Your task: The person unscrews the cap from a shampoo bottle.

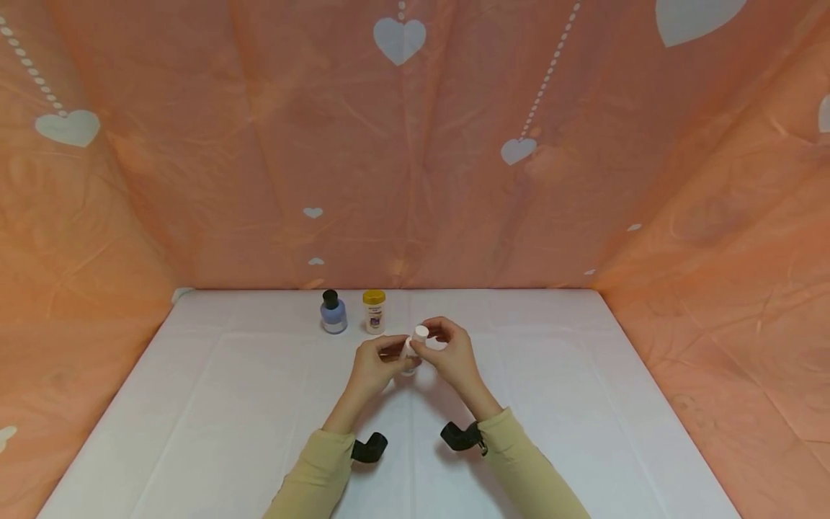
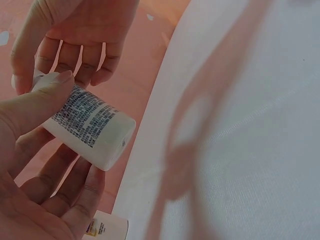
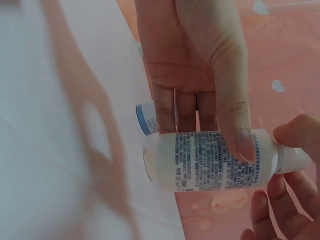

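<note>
Between the two hands is a small white bottle (image 3: 215, 160) with dense dark print on its body and a white cap (image 1: 421, 332). My left hand (image 1: 371, 367) grips the body, its thumb lying across the print in the left wrist view. The thumb and fingers of my right hand (image 1: 457, 357) pinch the bottle at its cap end (image 3: 295, 160). In the head view the bottle is tilted, cap upward, above the white table. Fingers partly cover the body.
At the table's back stand a blue bottle (image 1: 333, 317) with a black cap and a white bottle (image 1: 375, 318) with a yellow lid. Orange cloth with white hearts (image 1: 399, 40) surrounds the white tabletop (image 1: 227, 418). Dark wrist cameras (image 1: 369, 447) sit at both sleeves.
</note>
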Motion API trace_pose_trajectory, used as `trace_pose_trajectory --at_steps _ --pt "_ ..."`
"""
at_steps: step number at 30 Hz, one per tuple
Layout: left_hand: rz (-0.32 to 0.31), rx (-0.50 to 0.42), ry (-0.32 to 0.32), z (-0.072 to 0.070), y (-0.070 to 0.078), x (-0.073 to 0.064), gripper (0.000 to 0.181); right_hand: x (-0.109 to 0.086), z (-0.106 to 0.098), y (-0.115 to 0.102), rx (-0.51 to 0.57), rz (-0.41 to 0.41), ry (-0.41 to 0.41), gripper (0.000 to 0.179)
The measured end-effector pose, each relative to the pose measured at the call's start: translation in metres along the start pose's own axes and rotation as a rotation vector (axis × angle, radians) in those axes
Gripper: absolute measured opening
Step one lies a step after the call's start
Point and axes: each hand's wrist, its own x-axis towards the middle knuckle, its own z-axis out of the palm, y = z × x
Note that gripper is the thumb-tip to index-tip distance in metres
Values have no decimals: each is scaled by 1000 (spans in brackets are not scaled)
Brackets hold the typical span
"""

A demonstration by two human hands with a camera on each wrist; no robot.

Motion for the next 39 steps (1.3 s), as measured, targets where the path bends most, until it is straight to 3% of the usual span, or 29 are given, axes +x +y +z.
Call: trace_pose_trajectory --at_steps 11,22,32,39 --pt "-38 -9 -27 -2 1 -1 42 0 -4 3 1 -58 -61 25" --pt "-21 0 -18 -2 0 -2 42 1 -5 4 49 -83 -133 37" --pt "-21 33 12 0 1 -1 42 -1 3 2 15 -14 22 37" --pt "-15 38 16 0 0 0 42 -2 3 -1 -22 13 46 32"
